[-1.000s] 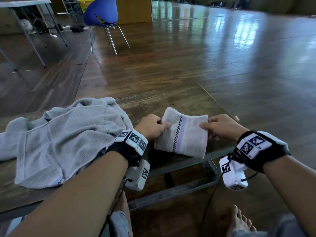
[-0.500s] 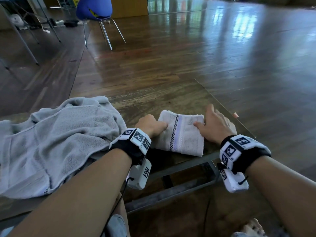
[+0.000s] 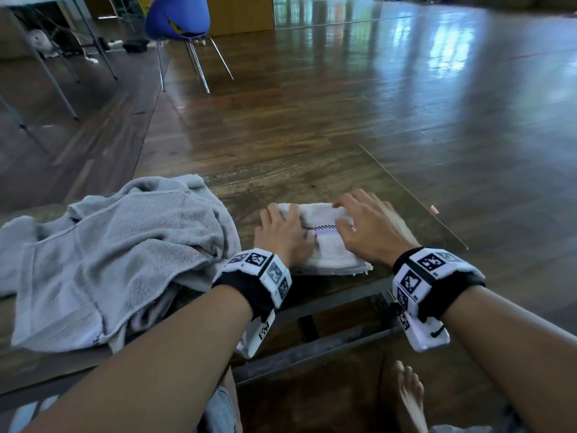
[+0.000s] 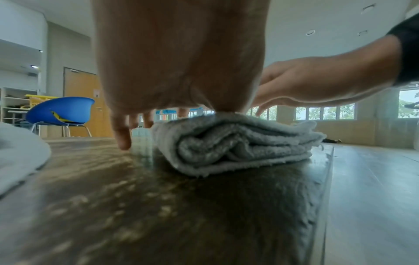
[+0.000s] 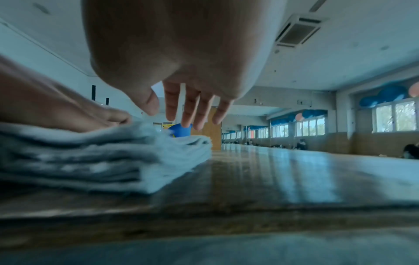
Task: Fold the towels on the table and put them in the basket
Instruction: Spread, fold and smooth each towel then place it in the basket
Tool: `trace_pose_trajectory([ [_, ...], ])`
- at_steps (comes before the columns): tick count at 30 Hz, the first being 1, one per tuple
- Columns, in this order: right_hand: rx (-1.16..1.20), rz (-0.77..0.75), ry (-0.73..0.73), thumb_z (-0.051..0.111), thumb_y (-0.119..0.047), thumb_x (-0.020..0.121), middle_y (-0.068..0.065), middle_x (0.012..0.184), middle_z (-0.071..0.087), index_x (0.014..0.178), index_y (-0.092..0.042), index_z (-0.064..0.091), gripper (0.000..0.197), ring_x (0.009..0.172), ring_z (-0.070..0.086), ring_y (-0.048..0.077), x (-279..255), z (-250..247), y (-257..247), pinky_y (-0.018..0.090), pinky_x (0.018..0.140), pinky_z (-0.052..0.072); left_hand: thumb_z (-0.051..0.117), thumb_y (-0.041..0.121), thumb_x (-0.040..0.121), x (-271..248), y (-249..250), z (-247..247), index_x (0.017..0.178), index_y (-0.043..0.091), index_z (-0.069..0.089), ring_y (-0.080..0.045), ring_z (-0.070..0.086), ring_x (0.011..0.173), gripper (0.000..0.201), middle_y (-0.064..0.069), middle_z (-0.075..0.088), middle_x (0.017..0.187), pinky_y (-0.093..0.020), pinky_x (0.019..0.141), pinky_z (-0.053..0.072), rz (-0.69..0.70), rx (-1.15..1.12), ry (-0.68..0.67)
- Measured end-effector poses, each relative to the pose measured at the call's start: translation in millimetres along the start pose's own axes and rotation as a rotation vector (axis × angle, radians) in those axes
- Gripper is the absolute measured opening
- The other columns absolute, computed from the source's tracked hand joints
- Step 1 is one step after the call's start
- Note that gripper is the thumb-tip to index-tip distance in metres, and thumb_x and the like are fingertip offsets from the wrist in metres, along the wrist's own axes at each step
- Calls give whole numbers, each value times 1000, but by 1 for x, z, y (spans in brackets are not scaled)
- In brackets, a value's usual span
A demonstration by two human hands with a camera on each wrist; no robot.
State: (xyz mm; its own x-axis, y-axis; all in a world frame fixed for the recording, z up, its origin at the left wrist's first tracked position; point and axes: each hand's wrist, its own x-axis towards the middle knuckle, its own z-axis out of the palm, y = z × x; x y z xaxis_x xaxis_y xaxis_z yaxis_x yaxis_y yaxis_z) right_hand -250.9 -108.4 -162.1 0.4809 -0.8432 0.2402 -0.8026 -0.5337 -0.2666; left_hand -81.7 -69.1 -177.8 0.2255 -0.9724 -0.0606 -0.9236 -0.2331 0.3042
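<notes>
A small white towel [image 3: 327, 254] with a checkered stripe lies folded in several layers near the table's front right. My left hand [image 3: 282, 235] lies flat on its left half, fingers straight. In the left wrist view the palm [image 4: 181, 71] presses on the folded towel [image 4: 238, 145]. My right hand [image 3: 365, 223] is over the towel's right half with its fingers spread. In the right wrist view its fingertips [image 5: 192, 114] sit just above the towel [image 5: 102, 157]. A yellow basket [image 4: 38, 100] stands far off behind a blue chair.
A large rumpled grey towel [image 3: 118, 257] covers the left of the glass-topped table [image 3: 312, 170]. The table's right edge [image 3: 415, 198] runs close by my right hand. A blue chair [image 3: 178, 17] stands on the wooden floor beyond, with other table legs [image 3: 40, 64] at far left.
A second ago both hands held the white towel up by its ends. It was then laid down and folded over again, and both hands now lie open on top of it.
</notes>
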Motion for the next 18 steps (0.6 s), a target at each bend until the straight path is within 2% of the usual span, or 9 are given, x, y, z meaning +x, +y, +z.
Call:
trace_pose_trajectory([
  [3, 124, -56, -161, 41, -32, 99, 0, 148, 42, 139, -20, 42, 42, 136, 39, 20, 1, 21, -9, 41, 110, 33, 39, 46, 95, 1, 3, 11, 134, 28, 32, -31, -1, 148, 43, -2, 1, 160, -54, 114, 21, 65, 2, -15],
  [6, 119, -55, -256, 29, -35, 106, -2, 163, 24, 154, -19, 28, 51, 151, 16, 15, -2, 38, -9, 35, 122, 13, 28, 45, 99, 4, -2, 23, 151, 35, 12, -23, -11, 152, 55, 11, -10, 165, -54, 118, 6, 79, -61, -122],
  [8, 81, -20, -280, 22, -43, 107, -7, 168, 9, 159, -23, 16, 57, 153, 2, 8, -4, 42, -3, 30, 122, 1, 20, 49, 99, 7, -6, 28, 154, 40, 1, -21, -14, 152, 59, 15, -14, 164, -55, 119, -1, 61, -28, -141],
  [10, 52, 17, -305, 17, -48, 105, -11, 168, 0, 160, -27, 9, 59, 153, -7, 5, -4, 45, 1, 30, 121, -5, 14, 55, 98, 10, -10, 29, 154, 43, -4, -20, -14, 152, 60, 18, -16, 163, -55, 118, -4, 46, -6, -150],
  [14, 60, 142, -359, 16, -57, 102, -16, 166, -11, 160, -32, 0, 65, 152, -14, 4, -1, 46, 4, 42, 124, -4, 9, 62, 96, 10, -14, 28, 153, 44, -10, -22, -14, 152, 63, 20, -20, 162, -55, 118, -7, 30, -10, -190],
  [18, 54, 195, -382, 16, -59, 101, -15, 166, -14, 160, -28, -4, 69, 151, -16, 3, 1, 45, 4, 45, 124, -5, 9, 61, 97, 9, -15, 24, 153, 42, -15, -22, -15, 152, 63, 20, -22, 161, -55, 118, -9, 15, -16, -214],
])
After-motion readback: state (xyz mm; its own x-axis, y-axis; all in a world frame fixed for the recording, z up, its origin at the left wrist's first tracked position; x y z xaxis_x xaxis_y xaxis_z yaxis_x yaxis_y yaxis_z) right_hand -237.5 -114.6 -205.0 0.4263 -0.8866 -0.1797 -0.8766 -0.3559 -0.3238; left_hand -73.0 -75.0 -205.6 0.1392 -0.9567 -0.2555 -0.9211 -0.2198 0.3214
